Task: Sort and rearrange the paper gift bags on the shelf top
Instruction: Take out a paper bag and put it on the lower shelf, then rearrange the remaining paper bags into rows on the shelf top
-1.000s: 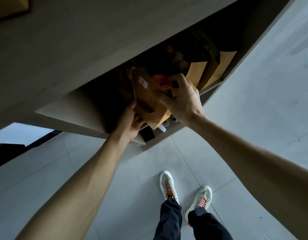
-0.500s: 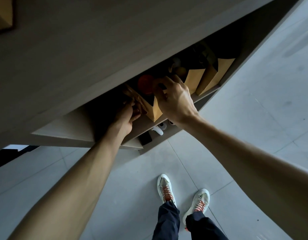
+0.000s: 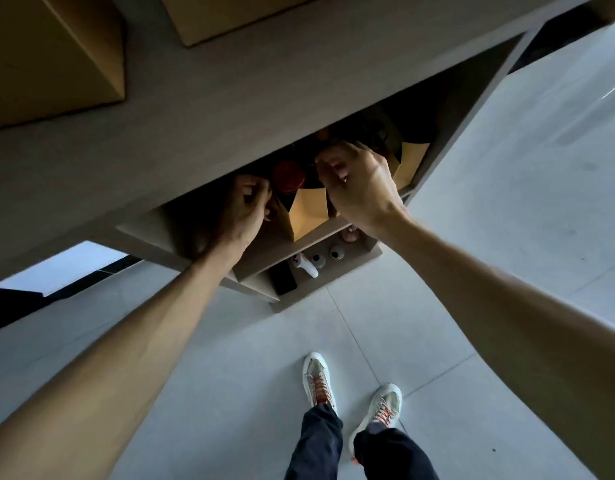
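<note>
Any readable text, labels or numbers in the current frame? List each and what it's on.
None readable.
Paper bag between the hands: plain brown face, no label showing.
Paper bag at the right of the shelf: plain, no print visible.
Cardboard boxes on top: no markings visible.
Small items on the lower shelf: too small and dim to read.

Both bare forearms reach forward and away from the person, converging ahead. The left hand has its fingers curled in tightly, knuckles toward the camera; what it holds, if anything, is hidden in shadow. The right hand lies beside it, back of the hand to the camera, fingers bent and bunched at the fingertips.
</note>
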{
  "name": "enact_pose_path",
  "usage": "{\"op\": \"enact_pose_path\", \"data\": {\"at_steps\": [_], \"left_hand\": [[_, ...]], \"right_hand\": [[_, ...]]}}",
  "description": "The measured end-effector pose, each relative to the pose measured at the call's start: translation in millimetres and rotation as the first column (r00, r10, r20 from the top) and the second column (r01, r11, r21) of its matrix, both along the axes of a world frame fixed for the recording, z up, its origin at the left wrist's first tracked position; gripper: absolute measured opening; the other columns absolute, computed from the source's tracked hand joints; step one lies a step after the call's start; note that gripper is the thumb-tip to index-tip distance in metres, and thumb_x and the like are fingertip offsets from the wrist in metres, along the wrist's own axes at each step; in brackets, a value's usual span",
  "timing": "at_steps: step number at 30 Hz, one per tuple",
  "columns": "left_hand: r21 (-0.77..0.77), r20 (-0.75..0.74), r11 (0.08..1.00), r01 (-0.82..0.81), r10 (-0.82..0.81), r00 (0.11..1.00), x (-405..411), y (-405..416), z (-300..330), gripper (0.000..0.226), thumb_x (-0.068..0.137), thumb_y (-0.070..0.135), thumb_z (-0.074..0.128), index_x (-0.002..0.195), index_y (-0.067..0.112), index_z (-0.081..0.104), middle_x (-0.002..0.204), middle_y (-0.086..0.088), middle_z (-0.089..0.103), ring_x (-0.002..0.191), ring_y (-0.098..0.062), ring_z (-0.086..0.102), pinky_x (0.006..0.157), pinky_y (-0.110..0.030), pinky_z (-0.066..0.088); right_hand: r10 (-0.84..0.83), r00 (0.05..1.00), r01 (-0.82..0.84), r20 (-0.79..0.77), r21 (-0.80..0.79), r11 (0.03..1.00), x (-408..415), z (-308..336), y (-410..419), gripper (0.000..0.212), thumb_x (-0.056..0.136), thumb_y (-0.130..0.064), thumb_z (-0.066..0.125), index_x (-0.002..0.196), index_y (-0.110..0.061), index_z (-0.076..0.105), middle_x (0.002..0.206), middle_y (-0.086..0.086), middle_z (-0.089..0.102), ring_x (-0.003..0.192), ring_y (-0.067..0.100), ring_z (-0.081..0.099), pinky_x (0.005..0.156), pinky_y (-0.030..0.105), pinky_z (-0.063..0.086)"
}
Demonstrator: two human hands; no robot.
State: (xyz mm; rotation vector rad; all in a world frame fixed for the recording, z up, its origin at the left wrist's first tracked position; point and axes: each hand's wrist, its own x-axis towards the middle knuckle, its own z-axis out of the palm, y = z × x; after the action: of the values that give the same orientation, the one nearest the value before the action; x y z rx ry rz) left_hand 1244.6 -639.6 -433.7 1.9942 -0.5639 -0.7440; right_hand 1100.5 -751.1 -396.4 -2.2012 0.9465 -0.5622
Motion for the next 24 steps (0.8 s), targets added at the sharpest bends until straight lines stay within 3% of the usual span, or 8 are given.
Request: {"op": "enact_pose_path", "data": {"at_steps": [3,7,10,12,16,20,24], "left_hand": [[0.075,0.194,0.983,0.169,-0.181,0.964,-15.1,17.1,25.3,0.031,0.100,0.036,0.046,0.119,0.012,0.052,0.109,-0.001,0.061,0.077,-0.007,0.061,0.053,-0.008,0.044],[0.149,0.382,0.942,0.299,-0.334,0.861,-47.8,35.7,64.9,0.025,0.098,0.036,0.051,0.109,0.015,0.059,0.099,0.002,0.065,0.088,-0.012,0.062,0.067,-0.013,0.045],[0.319,0.542,0.878,0.356,-0.478,0.691,-68.5,46.8,88.7,0.026,0.094,0.039,0.055,0.111,0.020,0.060,0.118,-0.001,0.060,0.107,-0.020,0.057,0.090,-0.038,0.048],[0.367,0.566,0.861,0.352,-0.507,0.650,-79.5,49.6,107.4,0.025,0.093,0.037,0.057,0.112,0.021,0.061,0.122,0.000,0.057,0.110,-0.021,0.056,0.092,-0.042,0.047],[0.221,0.540,0.865,0.451,-0.494,0.681,-105.7,51.8,154.3,0.018,0.096,0.034,0.055,0.107,0.023,0.064,0.108,0.006,0.064,0.098,-0.009,0.064,0.077,-0.027,0.057],[0.055,0.597,0.865,0.498,-0.428,0.678,-124.8,49.7,212.0,0.017,0.097,0.033,0.056,0.108,0.024,0.065,0.105,0.010,0.068,0.090,-0.001,0.064,0.075,-0.015,0.054],[-0.065,0.646,0.864,0.499,-0.345,0.681,-123.7,41.9,269.6,0.015,0.097,0.027,0.057,0.107,0.021,0.067,0.099,0.010,0.069,0.088,0.000,0.064,0.073,-0.012,0.052]], "right_hand": [[0.035,0.999,-0.036,-0.020,-0.045,0.998,-24.2,27.0,8.8,0.019,0.096,-0.027,0.054,0.106,-0.022,0.069,0.104,-0.006,0.067,0.087,0.010,0.064,0.069,0.034,0.058],[0.055,0.998,-0.057,-0.025,-0.075,0.996,-63.7,67.2,20.2,0.022,0.095,-0.039,0.052,0.103,-0.026,0.068,0.089,-0.015,0.065,0.081,0.008,0.065,0.067,0.037,0.058],[0.057,0.998,-0.058,-0.019,-0.099,0.993,-90.5,101.8,23.3,0.024,0.095,-0.043,0.052,0.100,-0.026,0.068,0.088,-0.014,0.068,0.081,0.009,0.066,0.068,0.039,0.058],[0.054,0.998,-0.051,0.022,-0.128,0.990,-106.8,130.7,20.5,0.024,0.096,-0.043,0.052,0.098,-0.026,0.069,0.086,-0.013,0.068,0.078,0.008,0.066,0.067,0.037,0.058],[0.120,0.985,-0.091,0.128,-0.210,0.973,-135.3,190.0,12.9,0.025,0.097,-0.036,0.055,0.103,-0.015,0.069,0.086,-0.007,0.070,0.074,0.005,0.067,0.066,0.029,0.059],[0.164,0.969,-0.110,0.184,-0.274,0.955,-146.7,245.6,-0.7,0.025,0.097,-0.034,0.057,0.101,-0.013,0.069,0.084,-0.002,0.069,0.075,0.005,0.066,0.069,0.027,0.057],[0.161,0.952,-0.076,0.262,-0.307,0.949,-141.8,294.8,-15.6,0.020,0.096,-0.031,0.059,0.101,-0.014,0.070,0.085,-0.004,0.070,0.076,0.000,0.065,0.068,0.009,0.050]]}}
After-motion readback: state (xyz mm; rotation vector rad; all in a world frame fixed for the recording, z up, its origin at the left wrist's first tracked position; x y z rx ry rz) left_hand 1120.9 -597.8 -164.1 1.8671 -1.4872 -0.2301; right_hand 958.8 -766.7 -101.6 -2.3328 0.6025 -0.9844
